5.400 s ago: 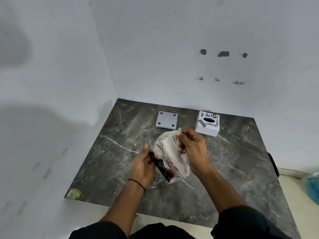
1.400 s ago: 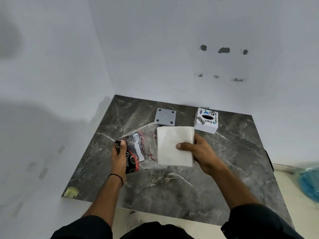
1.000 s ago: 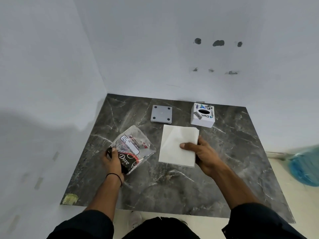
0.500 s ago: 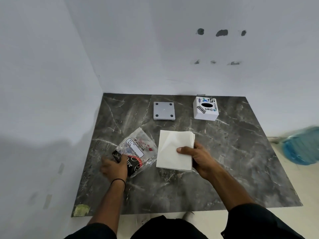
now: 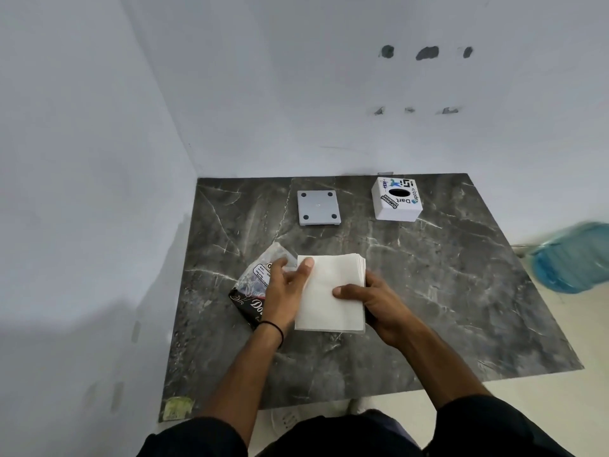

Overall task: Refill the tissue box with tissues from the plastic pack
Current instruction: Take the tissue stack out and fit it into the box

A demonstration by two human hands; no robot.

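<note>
Tissues [image 5: 329, 291] lie on the desk [image 5: 461, 291], gripped at one side by the right hand [image 5: 372, 301], the left hand [image 5: 283, 291] laid open against the other side, likely squaring them for the tissue box [image 5: 398, 207].

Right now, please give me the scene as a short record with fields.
tissue stack: out of pack, between both hands
right hand: grips stack's right edge
left hand: thumb on stack's left edge, grip unclear
plastic pack: left of stack, partly under left hand
tissue box: back right, untouched
grey plate: left of box
</note>
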